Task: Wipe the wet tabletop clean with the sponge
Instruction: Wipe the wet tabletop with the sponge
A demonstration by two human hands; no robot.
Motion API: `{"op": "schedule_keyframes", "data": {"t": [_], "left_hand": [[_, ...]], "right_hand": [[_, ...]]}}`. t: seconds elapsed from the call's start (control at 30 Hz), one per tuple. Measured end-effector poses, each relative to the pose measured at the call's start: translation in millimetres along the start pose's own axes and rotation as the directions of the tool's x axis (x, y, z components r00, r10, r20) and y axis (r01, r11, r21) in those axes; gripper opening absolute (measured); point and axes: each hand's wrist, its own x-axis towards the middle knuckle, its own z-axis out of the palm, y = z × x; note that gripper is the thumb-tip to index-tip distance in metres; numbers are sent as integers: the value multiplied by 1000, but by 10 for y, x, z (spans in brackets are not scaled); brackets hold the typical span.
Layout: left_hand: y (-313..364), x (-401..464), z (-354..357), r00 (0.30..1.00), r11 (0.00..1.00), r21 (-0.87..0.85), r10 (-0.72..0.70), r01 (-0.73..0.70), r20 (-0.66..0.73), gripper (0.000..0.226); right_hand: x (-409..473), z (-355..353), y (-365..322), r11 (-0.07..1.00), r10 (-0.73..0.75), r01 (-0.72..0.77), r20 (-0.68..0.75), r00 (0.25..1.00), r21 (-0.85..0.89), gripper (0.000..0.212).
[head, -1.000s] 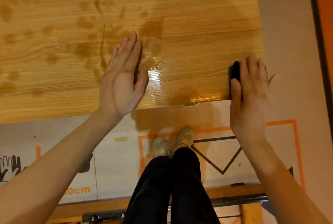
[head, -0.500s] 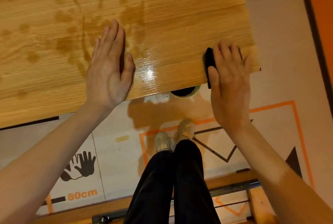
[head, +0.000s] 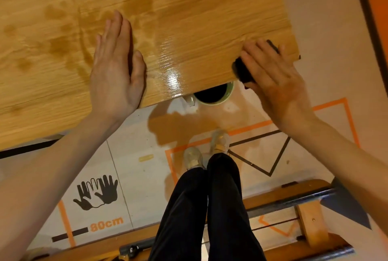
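Note:
The wooden tabletop (head: 199,19) fills the upper part of the view, with dark wet blotches on its left and middle and a shiny wet streak near the front edge. My right hand (head: 275,78) presses a black sponge (head: 243,71) flat against the table's near right corner, and most of the sponge is hidden under the fingers. My left hand (head: 117,67) lies flat on the wood near the front edge, fingers together and palm down, holding nothing.
A green-rimmed round bin (head: 216,94) stands on the floor just under the table's front edge. My legs and shoes (head: 210,176) are below, on a marked floor mat. A wooden and metal frame (head: 294,199) crosses the floor behind my feet.
My right hand has slid the sponge from the right edge inward along the table's front edge toward the corner over the bin. The left hand stays flat on the wood.

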Motion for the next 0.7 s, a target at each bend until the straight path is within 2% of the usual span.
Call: {"op": "schedule_keyframes", "data": {"t": [0.07,0.13,0.23,0.33,0.47,0.57,0.63,0.7], "left_hand": [[6,0,3,1000,1000,15,2,-2,3,54],[12,7,-2,1000,1000,21,-18,18,5,54],[28,9,-1,999,999,16,-36,36,12,55],[31,-4,-4,999,999,19,-48,47,22,55],[42,2,-24,998,998,18,-57,57,31,55],[62,-5,-17,998,998,22,-52,52,26,54],[69,-7,-15,998,998,30,-53,52,19,54],[82,-6,-17,999,998,32,-53,52,11,53]], "right_hand": [[78,112,-267,997,3,0,-34,999,83,52],[209,277,-694,992,-97,104,-101,990,67,55],[386,425,-1169,967,-238,251,-190,952,45,39],[366,352,-945,936,-337,347,-131,932,54,42],[132,136,-32,950,-311,310,-24,950,-33,45],[-42,-3,517,971,-204,204,16,979,-120,51],[-56,-35,495,988,-126,124,-15,992,-90,51],[39,17,279,991,-123,119,-66,990,-60,54]]}}
